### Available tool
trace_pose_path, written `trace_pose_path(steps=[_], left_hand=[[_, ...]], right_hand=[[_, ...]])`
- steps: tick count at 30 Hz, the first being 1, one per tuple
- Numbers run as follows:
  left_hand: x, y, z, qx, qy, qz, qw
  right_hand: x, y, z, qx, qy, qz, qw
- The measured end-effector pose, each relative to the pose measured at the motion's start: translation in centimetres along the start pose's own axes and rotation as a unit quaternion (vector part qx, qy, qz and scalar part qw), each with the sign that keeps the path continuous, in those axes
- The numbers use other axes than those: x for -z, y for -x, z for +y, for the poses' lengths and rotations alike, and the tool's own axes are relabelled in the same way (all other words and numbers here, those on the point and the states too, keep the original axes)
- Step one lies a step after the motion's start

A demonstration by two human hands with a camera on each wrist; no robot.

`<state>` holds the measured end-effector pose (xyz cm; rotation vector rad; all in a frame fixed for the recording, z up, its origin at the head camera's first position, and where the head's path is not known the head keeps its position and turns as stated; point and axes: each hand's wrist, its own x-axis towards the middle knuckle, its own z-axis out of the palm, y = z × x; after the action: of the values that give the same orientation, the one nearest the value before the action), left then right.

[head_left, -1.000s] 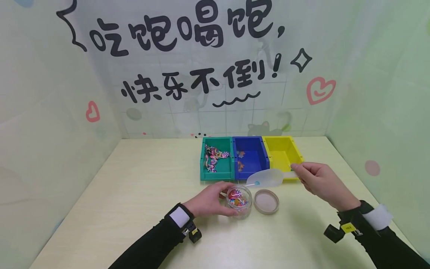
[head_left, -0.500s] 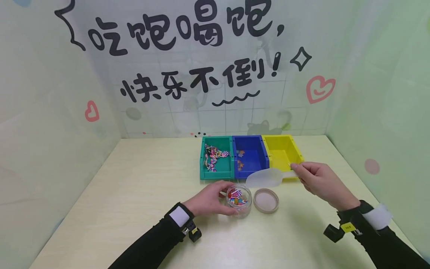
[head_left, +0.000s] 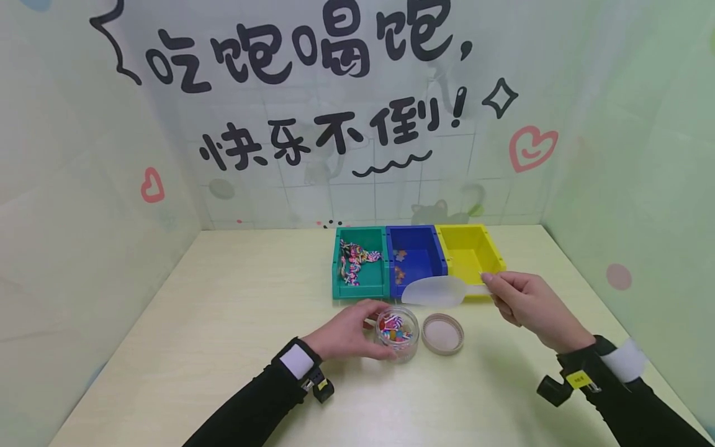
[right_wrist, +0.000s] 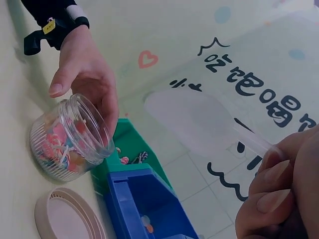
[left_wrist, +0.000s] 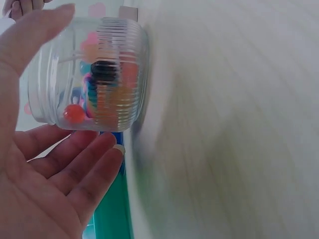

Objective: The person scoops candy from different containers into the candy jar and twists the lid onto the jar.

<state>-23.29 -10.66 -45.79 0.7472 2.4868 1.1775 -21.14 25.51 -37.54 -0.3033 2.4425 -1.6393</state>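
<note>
My left hand (head_left: pixel 349 332) holds a clear glass jar (head_left: pixel 404 352) upright on the table, thumb on the near side and fingers on the far side. Its mouth is uncovered, and small colourful charms (head_left: pixel 395 328) lie inside, one of them a round orange bead (left_wrist: pixel 75 113) in the left wrist view. My right hand (head_left: pixel 525 304) pinches the handle of a translucent white scoop (head_left: pixel 434 292). The scoop's bowl points left, over the front edges of the trays and beyond the jar; nothing shows in it. In the right wrist view the scoop (right_wrist: pixel 194 119) hangs above the jar's level.
A pale round lid (head_left: pixel 443 335) lies just right of the jar. Three joined trays stand behind: a green tray (head_left: pixel 360 293) with striped candy-like charms, a blue tray (head_left: pixel 427 276) with a few small pieces, and a yellow tray (head_left: pixel 466 254). Printed sheets wall the table (head_left: pixel 234 310).
A small blue piece seen in the scoop a second ago is gone from it. The scoop and right hand have shifted slightly left and away. My left hand and the jar stay put.
</note>
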Motion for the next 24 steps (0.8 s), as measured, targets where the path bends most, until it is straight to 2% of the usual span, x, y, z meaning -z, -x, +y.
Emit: trace_pose_path(steps=[10, 17, 24], left_hand=[[1.9, 0.5, 0.4, -0.008, 0.013, 0.050, 0.9986], [3.7, 0.6, 0.4, -0.018, 0.010, 0.134, 0.9908], [5.7, 0.6, 0.2, -0.002, 0.009, 0.218, 0.9759]], right_hand=[[0.0, -0.1, -0.2, 0.001, -0.040, -0.022, 0.999], [-0.1, -0.3, -0.7, 0.017, -0.050, -0.018, 0.998], [-0.2, -0.8, -1.6, 0.036, -0.049, -0.015, 0.998]])
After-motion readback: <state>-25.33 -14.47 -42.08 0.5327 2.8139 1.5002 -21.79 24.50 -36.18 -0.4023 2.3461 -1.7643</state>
